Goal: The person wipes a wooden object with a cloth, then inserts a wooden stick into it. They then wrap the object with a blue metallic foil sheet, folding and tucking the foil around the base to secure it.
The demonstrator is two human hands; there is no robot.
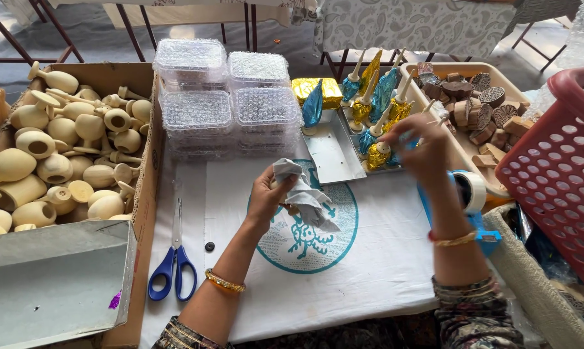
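The left hand (266,194) is closed around a crumpled grey-white cloth (303,194), soft and creased, held over the white tabletop (369,258) near its centre. The right hand (421,145), at two o'clock from the cloth, reaches with fingers pinched among foil-wrapped cones (377,97) in shiny blue and gold, standing in a flat metal tray (331,152); what it pinches I cannot tell. At twelve o'clock sit clear bubbled plastic boxes (227,97). At nine o'clock a cardboard box holds pale turned wooden pieces (66,148). Blue-handled scissors (174,258) lie at eight o'clock, a red plastic basket (557,174) at three.
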